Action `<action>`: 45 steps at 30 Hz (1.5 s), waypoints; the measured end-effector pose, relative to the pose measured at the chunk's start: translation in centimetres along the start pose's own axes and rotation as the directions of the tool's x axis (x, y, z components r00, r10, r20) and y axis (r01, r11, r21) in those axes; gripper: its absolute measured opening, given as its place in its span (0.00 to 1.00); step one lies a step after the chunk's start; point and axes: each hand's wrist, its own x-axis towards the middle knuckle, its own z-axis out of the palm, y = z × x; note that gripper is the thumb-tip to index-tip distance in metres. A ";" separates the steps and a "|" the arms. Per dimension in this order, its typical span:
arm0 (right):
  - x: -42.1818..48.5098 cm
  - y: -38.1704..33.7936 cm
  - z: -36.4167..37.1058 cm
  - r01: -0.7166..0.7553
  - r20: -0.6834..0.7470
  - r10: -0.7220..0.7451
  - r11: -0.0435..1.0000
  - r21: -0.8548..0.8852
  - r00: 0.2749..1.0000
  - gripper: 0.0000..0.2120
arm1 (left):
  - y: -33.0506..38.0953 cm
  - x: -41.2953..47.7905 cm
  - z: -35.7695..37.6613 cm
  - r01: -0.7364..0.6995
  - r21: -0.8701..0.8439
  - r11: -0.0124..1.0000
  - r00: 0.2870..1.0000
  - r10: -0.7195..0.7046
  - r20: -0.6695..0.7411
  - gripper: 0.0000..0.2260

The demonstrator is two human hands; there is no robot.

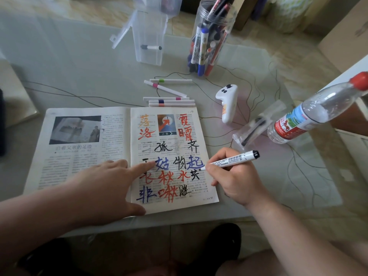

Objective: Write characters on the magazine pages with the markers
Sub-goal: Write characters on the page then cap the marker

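At the magazine's [85, 156] right edge, your right hand [237, 176] pinches the marker [233, 159], tip at the page.
Its barrel slants away to the far right; your left hand [103, 184], fingers straight, pins the page.

A: What sort of surface [79, 76] is it?
B: Frosted glass, pale grey-green, with thin brown lines [79, 95] curving across it. Soft, even light leaves a dull sheen toward its far left corner.
A: And underneath?
B: A floor [95, 8] of beige marbled tiles, seen beyond the far edge and again below the near edge.
A: Anything standing around it?
B: A cardboard box [346, 34] past the far right corner. By the right edge there is a white panelled piece [352, 148], and I cannot tell what kind of furniture it is.
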 end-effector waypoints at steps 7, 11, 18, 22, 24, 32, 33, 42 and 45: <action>-0.9 -0.2 0.5 0.016 0.025 -0.017 0.999 0.041 1.000 0.03 | 0.5 -0.4 -0.3 0.014 0.052 0.999 0.999 -0.012 -0.040 0.49; -1.6 -2.2 0.8 -0.077 0.114 0.033 0.910 0.408 0.993 0.09 | 1.0 -1.1 -0.9 -0.036 -0.224 0.974 0.997 0.021 -0.068 0.49; -3.4 -6.0 2.2 0.054 0.254 -0.189 0.886 0.460 0.948 0.11 | 2.3 -4.2 -2.0 -0.238 -0.468 0.851 0.968 0.166 -0.190 0.50; -3.9 -7.1 3.3 0.083 0.236 -0.201 0.899 0.429 0.951 0.04 | 2.8 -5.2 -2.4 -0.274 -0.461 0.844 0.957 0.191 -0.219 0.50; -4.0 -7.4 3.6 0.085 0.230 -0.188 0.915 0.394 0.955 0.04 | 2.8 -5.5 -2.5 -0.291 -0.458 0.840 0.951 0.201 -0.235 0.49; -4.6 -8.8 4.3 0.191 0.277 -0.274 0.937 0.291 0.921 0.01 | 3.0 -6.8 -2.7 -0.325 -0.479 0.815 0.937 0.210 -0.280 0.34; -4.4 -9.0 4.2 0.203 0.290 -0.283 0.939 0.276 0.914 0.01 | 2.6 -6.6 -2.5 -0.343 -0.546 0.764 0.931 0.197 -0.309 0.27; -2.6 -11.2 1.9 0.051 0.284 -0.243 0.834 0.550 0.927 0.22 | 0.8 -6.5 -4.7 -0.390 -0.909 0.149 0.921 0.074 -0.383 0.09; -2.8 -12.7 1.5 0.238 0.244 -0.319 0.921 0.310 0.916 0.08 | 0.8 -6.4 -5.6 -0.377 -0.926 -0.005 0.925 -0.057 -0.376 0.16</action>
